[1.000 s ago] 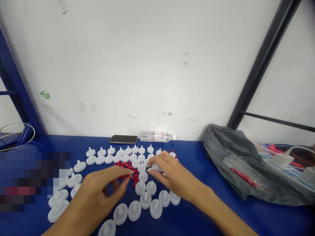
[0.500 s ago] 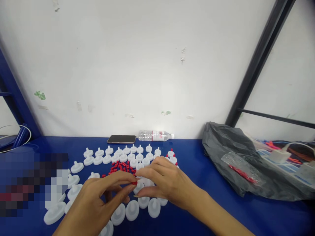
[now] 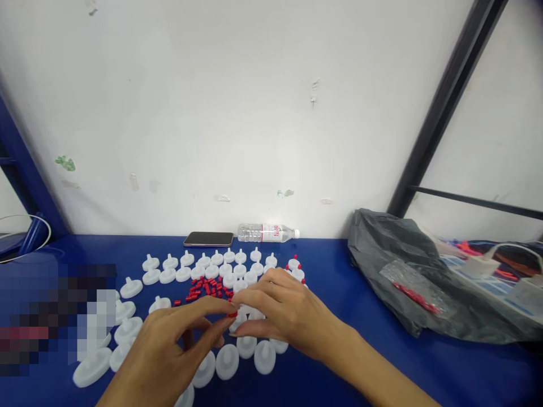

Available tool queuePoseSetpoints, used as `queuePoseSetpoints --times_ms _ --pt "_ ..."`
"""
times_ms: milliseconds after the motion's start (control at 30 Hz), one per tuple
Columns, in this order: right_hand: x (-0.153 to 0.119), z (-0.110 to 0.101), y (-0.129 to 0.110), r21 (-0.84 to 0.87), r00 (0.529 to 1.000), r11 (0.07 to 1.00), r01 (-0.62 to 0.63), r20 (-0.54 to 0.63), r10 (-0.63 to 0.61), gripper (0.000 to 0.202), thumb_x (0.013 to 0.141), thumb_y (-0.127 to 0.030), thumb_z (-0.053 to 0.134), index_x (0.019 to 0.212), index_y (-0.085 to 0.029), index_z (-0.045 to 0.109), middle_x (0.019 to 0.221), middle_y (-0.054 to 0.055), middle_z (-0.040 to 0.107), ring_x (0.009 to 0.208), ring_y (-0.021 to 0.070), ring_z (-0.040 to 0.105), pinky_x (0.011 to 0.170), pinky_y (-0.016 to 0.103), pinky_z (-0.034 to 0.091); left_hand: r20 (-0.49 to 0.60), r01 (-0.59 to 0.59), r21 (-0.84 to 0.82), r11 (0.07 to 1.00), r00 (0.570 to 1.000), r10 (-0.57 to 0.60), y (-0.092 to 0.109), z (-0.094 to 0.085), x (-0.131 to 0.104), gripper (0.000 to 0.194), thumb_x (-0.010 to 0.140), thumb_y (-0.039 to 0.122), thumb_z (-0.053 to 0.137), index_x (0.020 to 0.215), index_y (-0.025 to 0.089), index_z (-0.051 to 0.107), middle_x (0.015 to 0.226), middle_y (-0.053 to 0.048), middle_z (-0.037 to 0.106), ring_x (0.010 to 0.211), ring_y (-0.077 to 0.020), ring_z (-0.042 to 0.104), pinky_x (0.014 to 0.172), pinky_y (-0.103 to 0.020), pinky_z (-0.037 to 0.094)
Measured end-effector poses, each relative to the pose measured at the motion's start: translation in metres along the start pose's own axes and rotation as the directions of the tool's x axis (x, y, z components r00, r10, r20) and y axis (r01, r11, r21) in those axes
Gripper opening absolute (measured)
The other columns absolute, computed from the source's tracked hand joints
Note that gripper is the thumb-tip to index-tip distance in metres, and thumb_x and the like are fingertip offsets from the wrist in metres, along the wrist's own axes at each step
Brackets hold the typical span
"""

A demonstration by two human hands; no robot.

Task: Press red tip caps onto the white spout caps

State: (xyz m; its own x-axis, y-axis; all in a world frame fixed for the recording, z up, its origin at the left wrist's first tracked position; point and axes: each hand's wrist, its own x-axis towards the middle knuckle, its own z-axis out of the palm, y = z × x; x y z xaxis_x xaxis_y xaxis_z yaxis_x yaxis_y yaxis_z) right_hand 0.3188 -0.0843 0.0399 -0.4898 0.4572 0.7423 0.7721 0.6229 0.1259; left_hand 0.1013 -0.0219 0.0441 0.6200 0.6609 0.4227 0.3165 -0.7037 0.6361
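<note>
Currently, fine two-handed work over the blue desk [image 3: 339,367]. Left hand [image 3: 167,336]: grip nearly closed, thumb and index fingertips pinching a small red plastic cap [image 3: 233,314]. Right hand [image 3: 288,311]: grip part-open, thumb and fingers curled beside that cap, around a round white plastic piece [image 3: 255,312], mostly hidden; cannot tell how firmly it is held. Step in hand, by my reading: bringing cap and white piece together at the fingertips. Calls for steady alignment and a light pinch. Loose red caps [image 3: 207,287] lie just beyond the left fingertips, among upright-stemmed white discs [image 3: 227,362]; a few red-tipped ones [image 3: 293,263] sit beyond the right hand.
</note>
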Motion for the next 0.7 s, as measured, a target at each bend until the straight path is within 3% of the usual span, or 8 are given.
queuePoseSetpoints --times_ms 100,200,367,533,633,700 --pt "0.001 0.000 -0.001 -0.001 0.999 1.000 0.002 -0.040 -0.002 0.034 0.104 -0.047 0.057 0.112 -0.015 0.065 0.084 0.001 0.073 0.076 0.0144 0.061 0.074 0.028 0.049 -0.069 -0.074 0.069 0.995 0.994 0.079 0.000 0.001 -0.001 0.016 0.092 0.039 0.066 0.095 0.031 0.079 0.058 0.011 0.074 0.041 -0.0075 0.063 0.041 -0.013 0.045" --pt "0.003 0.001 -0.003 -0.033 0.997 0.999 0.002 -0.071 -0.004 0.037 0.105 -0.052 0.053 0.112 -0.018 0.066 0.077 -0.001 0.071 0.071 0.0134 0.059 0.068 0.028 0.046 -0.159 -0.193 0.170 0.966 0.962 0.221 -0.003 0.003 -0.002 0.015 0.092 0.039 0.066 0.094 0.030 0.078 0.068 0.009 0.079 0.043 -0.0076 0.064 0.037 -0.013 0.043" --pt "0.006 0.000 -0.006 -0.080 0.993 0.997 0.018 -0.112 -0.027 0.040 0.105 -0.055 0.052 0.110 -0.018 0.067 0.069 -0.003 0.065 0.065 0.0129 0.055 0.062 0.028 0.043 -0.088 -0.289 0.290 0.912 0.941 0.326 -0.012 0.008 -0.004 0.021 0.101 0.036 0.057 0.109 0.033 0.076 0.085 0.008 0.082 0.067 -0.0124 0.078 0.059 -0.016 0.058" --pt "0.007 0.000 -0.006 -0.106 0.994 0.994 0.017 -0.106 -0.028 0.043 0.105 -0.057 0.049 0.107 -0.018 0.067 0.064 -0.004 0.062 0.061 0.0125 0.057 0.061 0.029 0.043 -0.001 -0.321 0.333 0.886 0.940 0.341 -0.016 0.009 -0.007 0.027 0.105 0.033 0.049 0.117 0.034 0.073 0.088 0.005 0.079 0.077 -0.0154 0.080 0.056 -0.018 0.057" --pt "0.006 -0.001 -0.008 -0.053 0.995 0.999 -0.010 -0.098 0.005 0.041 0.104 -0.056 0.051 0.110 -0.018 0.065 0.072 -0.003 0.070 0.063 0.0121 0.064 0.062 0.028 0.047 -0.014 -0.324 0.330 0.886 0.937 0.348 -0.013 0.008 -0.009 0.025 0.105 0.033 0.050 0.117 0.033 0.072 0.092 0.004 0.079 0.077 -0.0148 0.079 0.057 -0.018 0.057" --pt "0.006 -0.002 -0.009 0.039 0.993 0.998 -0.052 -0.102 0.056 0.044 0.103 -0.058 0.052 0.114 -0.017 0.063 0.087 0.001 0.077 0.075 0.0126 0.072 0.071 0.025 0.053 -0.048 -0.331 0.324 0.887 0.930 0.364 -0.009 0.006 -0.009 0.023 0.105 0.034 0.051 0.115 0.032 0.072 0.096 0.003 0.079 0.074 -0.0131 0.078 0.058 -0.018 0.057"
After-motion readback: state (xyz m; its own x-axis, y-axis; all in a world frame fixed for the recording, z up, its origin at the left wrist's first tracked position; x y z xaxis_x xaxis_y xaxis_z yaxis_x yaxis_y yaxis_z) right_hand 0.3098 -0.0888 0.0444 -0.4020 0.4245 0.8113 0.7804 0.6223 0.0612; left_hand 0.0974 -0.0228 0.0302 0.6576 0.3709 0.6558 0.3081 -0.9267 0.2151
